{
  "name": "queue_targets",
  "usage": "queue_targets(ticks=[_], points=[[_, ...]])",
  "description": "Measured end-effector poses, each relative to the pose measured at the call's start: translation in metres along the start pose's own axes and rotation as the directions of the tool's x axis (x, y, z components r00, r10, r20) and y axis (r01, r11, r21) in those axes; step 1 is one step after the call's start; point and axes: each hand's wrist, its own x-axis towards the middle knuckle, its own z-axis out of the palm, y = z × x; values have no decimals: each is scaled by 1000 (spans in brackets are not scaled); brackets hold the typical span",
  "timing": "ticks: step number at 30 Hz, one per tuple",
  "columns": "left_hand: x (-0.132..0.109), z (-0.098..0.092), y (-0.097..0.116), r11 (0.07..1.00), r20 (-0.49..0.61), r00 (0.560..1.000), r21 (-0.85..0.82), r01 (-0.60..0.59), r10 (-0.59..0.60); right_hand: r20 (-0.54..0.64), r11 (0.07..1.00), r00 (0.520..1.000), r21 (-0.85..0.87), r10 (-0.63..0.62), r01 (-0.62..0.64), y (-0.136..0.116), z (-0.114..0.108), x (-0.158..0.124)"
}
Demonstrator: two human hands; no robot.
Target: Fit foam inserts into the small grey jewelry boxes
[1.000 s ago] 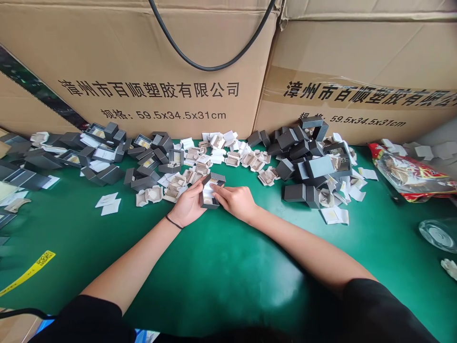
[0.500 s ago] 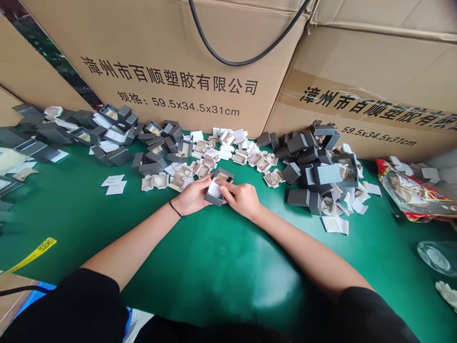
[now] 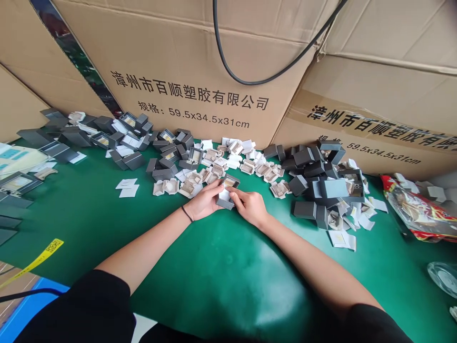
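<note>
Just above the middle of the green table, my left hand is wrapped round a small dark grey box, open side up. Inside it lies a white card, and a yellowish patch shows near the box's far end. From the other side, my right hand has its thumb and index finger together on the card at the box's right edge, the other fingers curled. Its exact grip is partly hidden. Right behind the box lie several folded whitish card inserts.
Dark grey boxes are heaped at the left and right. Two white slips lie left of my hands. Large cartons stand along the back, a black cable hanging before them. A red packet and clear glassware are at the right.
The view has shifted, so everything sits lower and mostly further right. Both hands stay on the box; my right fingers have moved slightly towards its right edge.
</note>
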Motion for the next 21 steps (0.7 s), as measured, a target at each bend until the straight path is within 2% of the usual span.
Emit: queue_targets(ticks=[4, 5, 7, 9, 11, 13, 15, 17, 19, 21], points=[[-3, -2, 3, 999, 52, 999, -32, 1, 1, -195, 988, 969, -12, -154, 155, 6, -2, -7], [-3, -3, 4, 999, 75, 997, -47, 1, 3, -243, 989, 958, -11, -149, 151, 8, -2, -5], [-1, -7, 7, 997, 100, 995, -78, -21, 29, -294, 998, 954, -23, -63, 59, 14, -2, 5], [1, -11, 7, 991, 76, 994, -111, -75, 83, -259, 995, 965, -89, 29, -54, 18, -2, 27], [4, -13, 7, 985, 42, 992, -126, -114, 120, -180, 970, 984, -234, 16, -58, 21, -1, 55], [5, -13, 6, 986, 41, 992, -120, -112, 118, -45, 932, 992, -351, -118, 95, 21, 1, 82], [6, -13, 5, 988, 55, 993, -118, -98, 105, 104, 886, 962, -374, -253, 274, 21, 2, 103], [6, -13, 5, 988, 63, 993, -128, -87, 96, 177, 878, 939, -338, -296, 340, 19, 4, 113], [5, -14, 6, 989, 73, 994, -134, -68, 78, 152, 913, 952, -276, -266, 300, 19, 5, 112], [5, -14, 7, 988, 68, 996, -146, -55, 65, 18, 969, 983, -163, -184, 185, 19, 7, 101]])
